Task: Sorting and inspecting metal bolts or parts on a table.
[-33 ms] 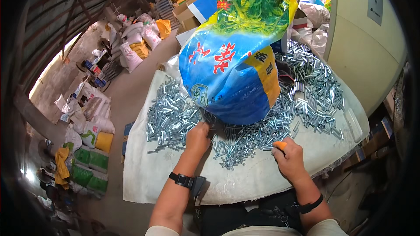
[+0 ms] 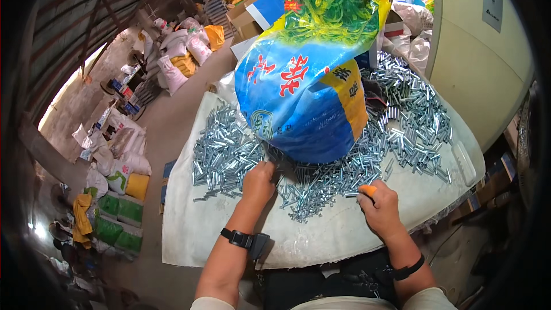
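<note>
My left hand (image 2: 259, 181) is closed at the lower left side of a large blue, green and yellow plastic bag (image 2: 310, 97). Its fingertips are hidden among the metal pieces, so what they pinch cannot be made out. To the right, my right hand (image 2: 380, 204) is curled closed, with an orange cover (image 2: 368, 190) on a finger or thumb. A short metal rod or tube (image 2: 350, 196) lies at its fingertips; whether it is gripped is unclear. Short shiny metal tubes (image 2: 225, 158) are heaped around the bag, and smaller screw-like pieces (image 2: 304, 204) lie between my hands.
The pieces lie on a pale, worn tabletop (image 2: 321, 244) with bent edges. A tall cream cabinet (image 2: 482, 46) stands close on the right. Cardboard boxes (image 2: 258, 8) are behind the bag. Filled sacks (image 2: 123, 218) and bundles line the floor at left.
</note>
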A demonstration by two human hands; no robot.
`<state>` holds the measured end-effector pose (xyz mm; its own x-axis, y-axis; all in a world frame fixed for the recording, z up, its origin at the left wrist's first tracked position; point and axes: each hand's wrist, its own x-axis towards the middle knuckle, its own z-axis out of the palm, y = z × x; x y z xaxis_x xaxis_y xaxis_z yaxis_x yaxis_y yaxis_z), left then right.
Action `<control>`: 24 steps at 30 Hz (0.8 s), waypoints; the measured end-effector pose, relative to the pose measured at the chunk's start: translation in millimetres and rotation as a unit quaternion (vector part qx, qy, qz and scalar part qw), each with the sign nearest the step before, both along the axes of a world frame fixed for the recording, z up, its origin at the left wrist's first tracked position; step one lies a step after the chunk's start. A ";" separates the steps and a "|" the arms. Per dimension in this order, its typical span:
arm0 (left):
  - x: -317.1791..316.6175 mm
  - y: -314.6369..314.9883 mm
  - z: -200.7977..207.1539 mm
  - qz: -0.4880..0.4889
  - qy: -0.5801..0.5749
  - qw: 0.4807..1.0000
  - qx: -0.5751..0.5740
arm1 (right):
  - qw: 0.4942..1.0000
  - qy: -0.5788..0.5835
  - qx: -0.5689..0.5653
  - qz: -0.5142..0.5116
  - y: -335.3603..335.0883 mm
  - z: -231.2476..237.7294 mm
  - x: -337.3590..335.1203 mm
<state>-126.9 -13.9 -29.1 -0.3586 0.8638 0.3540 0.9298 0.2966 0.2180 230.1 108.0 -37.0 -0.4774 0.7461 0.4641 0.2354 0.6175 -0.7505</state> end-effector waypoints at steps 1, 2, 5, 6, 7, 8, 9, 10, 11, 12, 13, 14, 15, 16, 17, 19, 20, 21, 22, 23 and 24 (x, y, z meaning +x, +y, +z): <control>-0.3 -7.0 0.8 -0.010 -0.004 1.000 0.009 | 1.000 0.000 -0.003 -0.001 0.5 -0.3 0.2; -2.9 -13.5 0.3 0.006 -0.023 1.000 0.021 | 1.000 0.005 -0.004 0.000 0.7 -0.8 0.1; -25.1 -47.3 -1.5 0.037 -0.015 0.998 0.042 | 1.000 0.011 0.000 0.007 0.4 0.1 -0.3; -32.4 -58.3 -0.8 0.044 -0.011 0.996 0.080 | 1.000 0.009 0.005 0.009 0.3 -0.1 -0.5; -36.7 -66.1 3.9 0.058 0.004 0.994 0.092 | 1.000 0.008 0.003 0.007 0.4 0.2 0.1; -42.3 -72.3 8.3 0.077 0.023 0.992 0.100 | 1.000 0.005 0.006 0.004 0.4 0.7 0.8; -47.6 -81.2 12.9 0.099 0.044 0.988 0.109 | 1.000 0.003 0.010 0.005 -0.4 0.7 0.1; -52.8 -87.7 17.8 0.100 0.044 0.988 0.108 | 1.000 0.002 0.009 0.006 -0.6 0.7 0.0; -58.1 -92.8 22.8 0.147 0.073 0.979 0.122 | 1.000 0.003 0.009 0.005 -0.8 0.6 0.0; -60.2 -95.3 26.8 0.193 0.103 0.966 0.137 | 1.000 0.005 0.010 0.005 -0.9 0.6 -0.9; -58.8 -95.7 27.7 0.195 0.102 0.966 0.137 | 1.000 0.004 0.010 0.006 -1.0 1.3 -1.2; -55.5 -94.9 27.3 0.183 0.024 0.967 0.174 | 1.000 0.001 0.006 0.006 -1.3 2.5 -1.1; -50.6 -91.7 25.8 0.168 -0.056 0.961 0.211 | 1.000 -0.004 0.004 0.004 -1.9 3.1 -1.2; -37.4 -81.6 24.3 0.120 -0.098 0.964 0.214 | 1.000 -0.007 0.005 0.002 -1.7 2.8 -0.8; -20.3 -72.8 23.2 0.099 -0.149 0.964 0.195 | 1.000 -0.012 0.005 0.000 -1.5 2.1 -0.4; 3.7 -59.2 15.2 0.063 -0.204 0.963 0.165 | 1.000 -0.018 0.007 0.000 -1.1 2.9 -0.2; 14.0 -51.7 14.3 0.054 -0.209 0.966 0.141 | 1.000 -0.017 0.006 0.000 -1.2 3.1 -0.9; 22.0 -43.9 14.8 0.045 -0.214 0.969 0.118 | 1.000 -0.016 0.005 -0.001 -1.5 3.0 -2.2; 28.5 -36.8 13.9 0.037 -0.215 0.971 0.102 | 1.000 -0.019 0.007 -0.002 -1.4 2.4 -3.0; 31.4 -31.3 9.7 0.036 -0.218 0.970 0.103 | 1.000 -0.017 0.007 -0.002 -1.3 1.4 -3.7; 34.1 -25.6 6.8 0.020 -0.190 0.978 0.087 | 1.000 -0.015 0.007 -0.003 -1.2 1.3 -3.6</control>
<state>-92.9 -39.5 -22.4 -0.5245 0.7854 0.3288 0.7600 0.2579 0.5965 226.4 106.8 -35.7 -0.4873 0.7420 0.4604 0.2611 0.6269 -0.7340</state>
